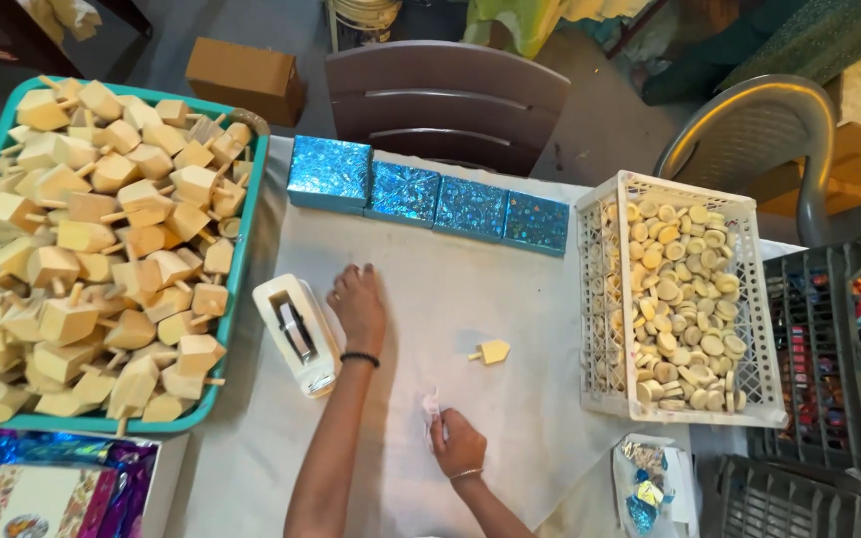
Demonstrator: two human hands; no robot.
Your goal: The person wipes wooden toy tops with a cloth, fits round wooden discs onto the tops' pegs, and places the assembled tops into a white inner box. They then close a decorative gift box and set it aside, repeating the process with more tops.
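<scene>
Hands rest on a cloth-covered surface (430, 299), two of them, both belonging to the person wearing the camera. The left hand (359, 304) lies flat with fingers stretched toward the far edge, holding nothing, its grip open, just beside a white tape dispenser (297, 334). A black band circles that wrist. The right hand (458, 445) is closed, pinching a small pale scrap (431, 408) between fingertips at the near side of the surface.

One wooden spinning top (491, 351) lies alone on the cloth, between the two hands and a white crate, apart from both hands. It lies on its side, long axis running roughly left to right, with its thin stem pointing left toward the tape dispenser and its blocky body toward the crate.

Four shiny blue square boxes (426, 194) sit in a row along the far edge, touching side by side. One teal tray (251, 209) at the left is heaped with many more wooden tops, too many to count. One white crate (749, 299) at the right holds a pile of small wooden discs, also beyond counting. Two dark crates (819, 319) stand further right. Two chairs (445, 100) stand behind the surface.
</scene>
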